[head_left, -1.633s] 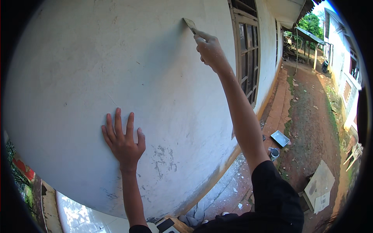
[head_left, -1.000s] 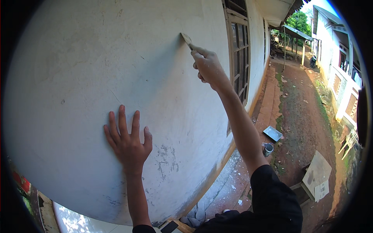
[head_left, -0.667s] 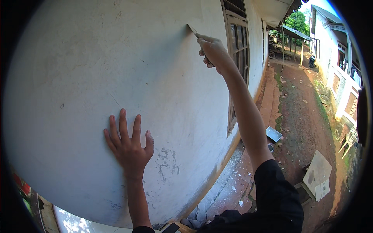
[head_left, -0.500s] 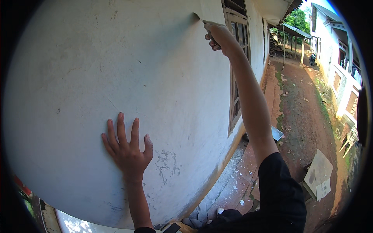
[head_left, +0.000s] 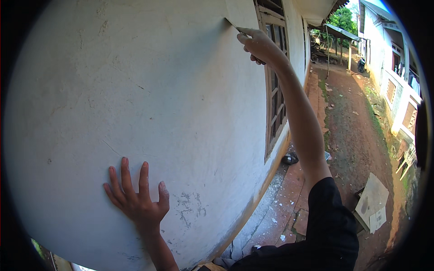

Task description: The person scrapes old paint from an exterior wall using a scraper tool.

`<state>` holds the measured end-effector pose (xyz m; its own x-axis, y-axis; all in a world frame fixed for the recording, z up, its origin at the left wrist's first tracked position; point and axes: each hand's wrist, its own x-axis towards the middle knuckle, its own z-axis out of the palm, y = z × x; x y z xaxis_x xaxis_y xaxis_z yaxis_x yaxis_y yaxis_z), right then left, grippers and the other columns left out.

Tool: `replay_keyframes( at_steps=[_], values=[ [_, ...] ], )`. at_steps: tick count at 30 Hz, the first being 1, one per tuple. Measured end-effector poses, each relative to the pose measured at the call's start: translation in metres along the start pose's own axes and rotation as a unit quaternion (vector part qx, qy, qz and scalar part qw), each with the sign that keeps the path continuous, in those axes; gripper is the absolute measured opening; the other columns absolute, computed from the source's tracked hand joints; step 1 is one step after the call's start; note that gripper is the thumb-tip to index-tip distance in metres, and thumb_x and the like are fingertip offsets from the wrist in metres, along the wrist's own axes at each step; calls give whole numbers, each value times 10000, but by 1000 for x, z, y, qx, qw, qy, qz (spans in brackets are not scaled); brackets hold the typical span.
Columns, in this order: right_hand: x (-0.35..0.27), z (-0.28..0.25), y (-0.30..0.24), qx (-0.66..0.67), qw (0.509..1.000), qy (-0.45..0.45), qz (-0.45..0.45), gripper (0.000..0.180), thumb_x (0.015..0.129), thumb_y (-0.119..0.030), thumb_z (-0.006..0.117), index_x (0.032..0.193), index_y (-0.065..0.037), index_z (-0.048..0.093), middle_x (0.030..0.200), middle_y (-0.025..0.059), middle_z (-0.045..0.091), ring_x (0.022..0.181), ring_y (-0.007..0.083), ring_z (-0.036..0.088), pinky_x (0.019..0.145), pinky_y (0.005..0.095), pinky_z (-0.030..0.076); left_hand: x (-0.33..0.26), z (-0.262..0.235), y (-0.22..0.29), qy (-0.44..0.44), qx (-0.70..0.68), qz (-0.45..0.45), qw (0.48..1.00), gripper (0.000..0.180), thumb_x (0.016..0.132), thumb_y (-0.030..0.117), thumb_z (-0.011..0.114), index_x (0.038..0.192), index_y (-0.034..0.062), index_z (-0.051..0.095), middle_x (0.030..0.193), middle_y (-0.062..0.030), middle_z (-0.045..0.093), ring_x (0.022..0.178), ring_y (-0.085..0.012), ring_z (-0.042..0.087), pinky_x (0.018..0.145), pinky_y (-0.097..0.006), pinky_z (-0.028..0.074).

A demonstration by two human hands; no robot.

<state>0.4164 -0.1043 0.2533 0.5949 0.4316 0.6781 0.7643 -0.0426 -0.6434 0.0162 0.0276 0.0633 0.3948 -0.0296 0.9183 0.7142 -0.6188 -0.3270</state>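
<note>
My right hand [head_left: 264,49] is raised high on the white wall [head_left: 181,117], its fingers closed round a putty knife. The thin blade of the putty knife [head_left: 232,23] points up and left, its tip at the wall surface, where a dark shadow spreads below it. Most of the handle is hidden in my grip. Lower down, my left hand [head_left: 138,201] lies against the wall with fingers spread, holding nothing; pale dust whitens its thumb tip. Fine cracks and scratches mark the plaster above it, and a patch of peeling paint [head_left: 189,207] shows beside it.
A wooden-framed window [head_left: 275,90] is set in the wall just right of my right arm. White flakes litter the tiled ledge [head_left: 275,221] at the wall's foot. A flat board [head_left: 371,201] lies on the dirt path [head_left: 357,131]; another house [head_left: 393,81] stands beyond.
The view has shifted, so the wall marks and my left hand sit lower and farther left. My right hand has tilted, and the blade now appears narrower, its tip still at the wall.
</note>
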Motion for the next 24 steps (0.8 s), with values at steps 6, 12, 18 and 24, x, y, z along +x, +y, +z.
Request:
replay_keyframes(
  at_steps=[6,12,18,24],
  values=[
    [16,-8,-7,18,1000,4,17,542,1029,-277,520,1515,-37,535,688,10,570,543,98,542,482,288,471,-1,2,-4,7,2,13,1000,477,986,439,539,1374,182,645,1576,-149,499,1514,-439,363,1229,-667,199],
    [2,-21,5,-8,998,-65,19,527,1029,-274,546,1495,-29,553,649,-1,528,469,77,500,401,276,411,-6,-3,-5,4,7,1,1000,457,980,432,535,1343,184,656,1553,-164,512,1487,-475,389,1222,-689,195],
    [8,-36,0,18,996,-80,35,524,1037,-259,519,1513,-40,538,655,5,549,486,78,511,416,278,438,-5,-5,-3,-10,9,10,1000,450,998,419,516,1335,148,640,1552,-181,504,1484,-475,387,1218,-696,202],
    [0,-11,0,30,999,-12,9,507,1057,-283,541,1535,-117,534,599,-35,492,442,59,473,395,261,418,-7,-3,-5,-13,5,10,1000,451,1004,424,507,1335,145,635,1548,-183,509,1482,-473,392,1220,-698,200]
  ],
)
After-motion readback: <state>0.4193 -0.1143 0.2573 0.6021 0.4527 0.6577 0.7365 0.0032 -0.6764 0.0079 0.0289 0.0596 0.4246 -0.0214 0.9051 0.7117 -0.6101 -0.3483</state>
